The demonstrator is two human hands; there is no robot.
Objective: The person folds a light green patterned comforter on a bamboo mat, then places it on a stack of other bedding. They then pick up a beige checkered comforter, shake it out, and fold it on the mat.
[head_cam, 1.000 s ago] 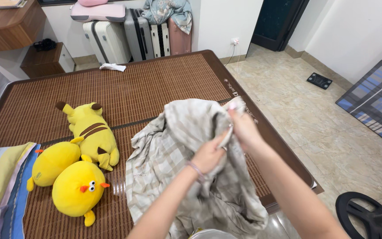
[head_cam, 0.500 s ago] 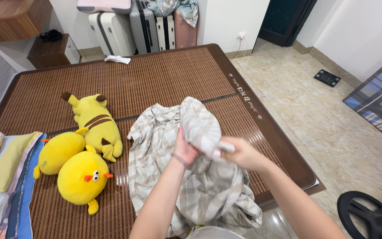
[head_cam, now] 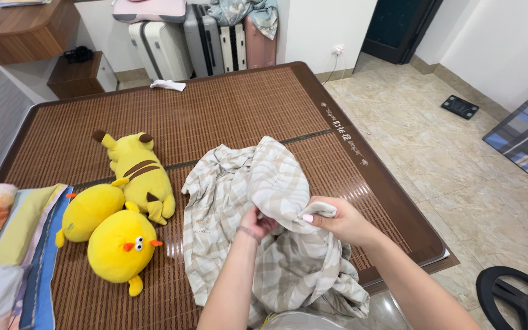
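Both hands gripping the checked shirt (head_cam: 239, 201), low over the bed (head_cam: 215, 110).
Left hand (head_cam: 256, 221) clenches cloth underneath; right hand (head_cam: 340, 221) pinches a sleeve end I've lowered from up high, bunching it.

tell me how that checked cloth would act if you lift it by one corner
Probably floppy: the checked cloth drapes in soft folds over the left hand and bunches in the right hand. Likely light, since a fingertip grip holds its edge. It should trail across the woven mat.
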